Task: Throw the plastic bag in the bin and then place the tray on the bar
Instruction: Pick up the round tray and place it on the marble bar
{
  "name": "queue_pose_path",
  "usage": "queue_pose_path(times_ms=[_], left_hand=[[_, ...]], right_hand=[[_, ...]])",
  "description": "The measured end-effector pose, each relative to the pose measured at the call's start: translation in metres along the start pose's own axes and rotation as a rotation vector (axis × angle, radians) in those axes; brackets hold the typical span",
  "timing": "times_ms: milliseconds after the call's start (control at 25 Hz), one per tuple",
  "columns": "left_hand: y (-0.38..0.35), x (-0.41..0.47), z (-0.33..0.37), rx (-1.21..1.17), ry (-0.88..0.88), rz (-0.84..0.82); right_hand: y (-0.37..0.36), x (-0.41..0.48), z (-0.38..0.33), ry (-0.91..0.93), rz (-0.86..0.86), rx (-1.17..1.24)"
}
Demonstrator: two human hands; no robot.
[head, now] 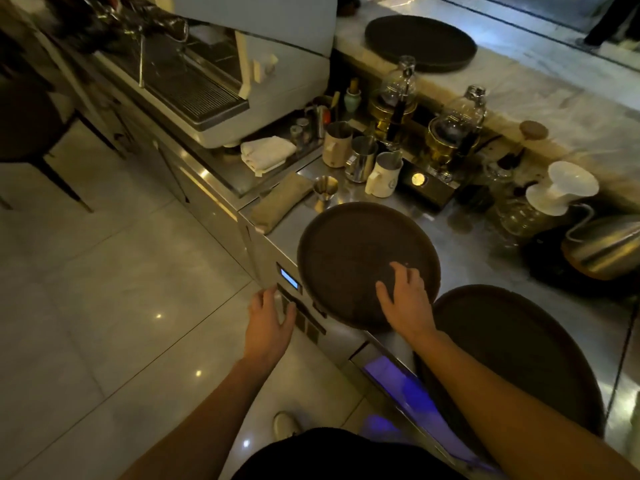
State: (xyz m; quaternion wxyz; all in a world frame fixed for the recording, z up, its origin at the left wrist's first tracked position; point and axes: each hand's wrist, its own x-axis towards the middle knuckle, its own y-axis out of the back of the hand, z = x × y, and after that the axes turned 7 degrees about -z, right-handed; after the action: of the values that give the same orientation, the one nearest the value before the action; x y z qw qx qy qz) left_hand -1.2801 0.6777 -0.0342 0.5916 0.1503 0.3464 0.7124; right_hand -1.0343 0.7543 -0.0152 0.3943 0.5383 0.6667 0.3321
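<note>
A round dark brown tray (349, 247) lies on the steel counter (485, 251), its near edge overhanging the counter front. My right hand (405, 299) rests on the tray's near right part, fingers spread on its surface. In the air by the counter front, just left of the tray's near edge, my left hand (270, 320) is open and holds nothing. A raised marble bar (540, 88) runs behind the counter. No plastic bag or bin is in view.
A second dark tray (512, 344) lies on the counter to the right. A third tray (420, 43) sits on the bar. Metal jugs (360, 157), glass siphons (450, 133), a white dripper (561, 187), a kettle (609, 247) and a folded cloth (280, 202) crowd the counter behind. An espresso machine (214, 74) stands left.
</note>
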Motion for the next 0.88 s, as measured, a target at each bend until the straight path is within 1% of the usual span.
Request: queue_pose_path(times_ms=[160, 280, 480, 600, 760, 880], left_hand=[[0.004, 0.024, -0.005, -0.008, -0.005, -0.052], [-0.003, 0.044, 0.0, 0.016, -0.013, -0.095], [-0.019, 0.076, 0.015, 0.028, 0.049, -0.183], [-0.027, 0.094, 0.023, 0.007, 0.106, -0.217], [-0.037, 0.11, 0.037, 0.0, 0.18, -0.263], [-0.041, 0.116, 0.044, -0.007, 0.213, -0.299]], right_hand=[[-0.001, 0.012, -0.003, -0.076, 0.014, -0.011], [0.004, 0.026, 0.011, -0.146, 0.014, -0.013], [0.015, 0.054, 0.047, -0.217, -0.027, -0.028], [0.019, 0.07, 0.071, -0.271, -0.091, -0.023], [0.018, 0.088, 0.098, -0.339, -0.198, 0.039], [0.014, 0.097, 0.107, -0.368, -0.232, 0.07]])
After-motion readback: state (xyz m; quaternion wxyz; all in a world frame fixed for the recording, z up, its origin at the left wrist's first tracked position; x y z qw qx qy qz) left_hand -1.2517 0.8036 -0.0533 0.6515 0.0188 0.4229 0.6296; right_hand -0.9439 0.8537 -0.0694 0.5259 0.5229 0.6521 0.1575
